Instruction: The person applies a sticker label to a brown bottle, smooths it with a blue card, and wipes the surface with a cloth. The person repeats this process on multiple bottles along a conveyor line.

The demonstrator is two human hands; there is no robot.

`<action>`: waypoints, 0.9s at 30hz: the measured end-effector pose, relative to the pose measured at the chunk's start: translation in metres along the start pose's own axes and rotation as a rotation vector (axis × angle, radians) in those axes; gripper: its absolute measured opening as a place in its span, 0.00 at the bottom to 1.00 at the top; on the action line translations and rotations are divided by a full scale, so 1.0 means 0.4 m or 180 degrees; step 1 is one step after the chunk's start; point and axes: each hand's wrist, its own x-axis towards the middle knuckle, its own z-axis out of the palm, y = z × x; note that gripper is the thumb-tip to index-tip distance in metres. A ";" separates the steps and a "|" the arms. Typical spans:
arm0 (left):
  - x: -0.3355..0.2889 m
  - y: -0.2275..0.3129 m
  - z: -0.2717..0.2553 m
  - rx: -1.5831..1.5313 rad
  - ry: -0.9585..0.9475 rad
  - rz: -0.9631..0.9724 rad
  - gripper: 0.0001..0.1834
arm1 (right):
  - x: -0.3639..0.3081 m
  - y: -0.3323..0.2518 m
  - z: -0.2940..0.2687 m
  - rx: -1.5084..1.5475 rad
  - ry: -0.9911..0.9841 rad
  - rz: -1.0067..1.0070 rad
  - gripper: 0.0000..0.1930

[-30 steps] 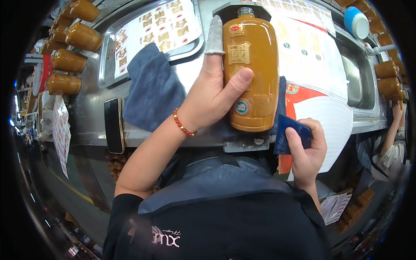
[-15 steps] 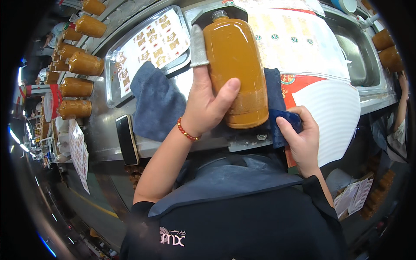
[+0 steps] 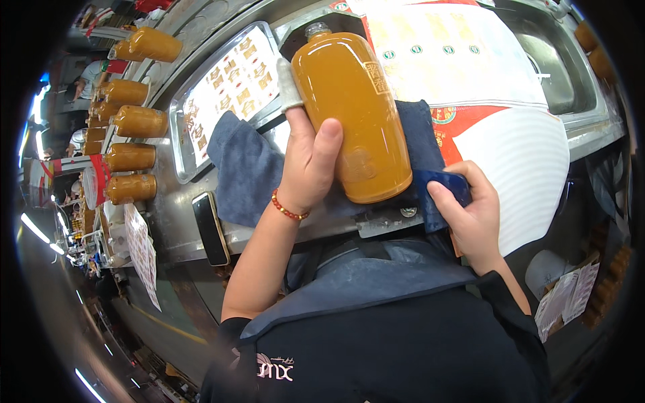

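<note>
My left hand point(image 3: 306, 161) is closed around the side of a large amber-orange bottle point(image 3: 353, 114), thumb on its front. A pale cloth sleeve point(image 3: 290, 84) covers one of its fingers. The bottle lies tilted, its clear neck point(image 3: 317, 29) pointing away from me. A small gold decal point(image 3: 377, 77) shows on its upper right side. Beside the bottle's base, my right hand point(image 3: 474, 208) pinches a flat dark-blue scraper point(image 3: 440, 187) between thumb and fingers. The scraper's edge is close to the base; whether they touch I cannot tell. Dark-blue cloth point(image 3: 420, 138) lies under the bottle.
A metal tray point(image 3: 181, 144) with printed decal sheets point(image 3: 232, 84) stands to the left, near a blue-grey towel point(image 3: 245, 168) and a phone point(image 3: 211, 228). More decal sheets point(image 3: 437, 54) and white ribbed paper point(image 3: 514, 174) lie right, before a sink point(image 3: 551, 67). Several amber bottles point(image 3: 141, 123) line the left.
The bottle has turned in my left hand, and the gold decal now shows on its upper right. Its neck has shifted slightly left. My right hand keeps the scraper near the base.
</note>
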 end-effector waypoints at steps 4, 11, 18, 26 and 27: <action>-0.003 0.049 0.000 -0.0437 0.0283 -0.0298 0.32 | -0.017 -0.031 0.015 -0.0010 -0.0174 -0.0464 0.08; 0.081 0.039 0.056 -0.0150 0.0786 -0.0371 0.46 | 0.001 0.021 -0.018 -0.0483 0.0281 -0.0416 0.07; 0.017 0.134 -0.049 -0.1501 0.0309 -0.1086 0.44 | 0.045 0.010 -0.105 -0.1094 0.0130 -0.1164 0.07; -0.079 0.271 -0.539 0.0329 0.2216 0.0996 0.48 | 0.130 -0.150 -0.211 -0.1307 0.0755 -0.1185 0.14; -0.087 0.259 -0.621 0.0738 0.2605 0.1081 0.51 | 0.163 -0.171 -0.203 -0.1441 0.0740 -0.1299 0.14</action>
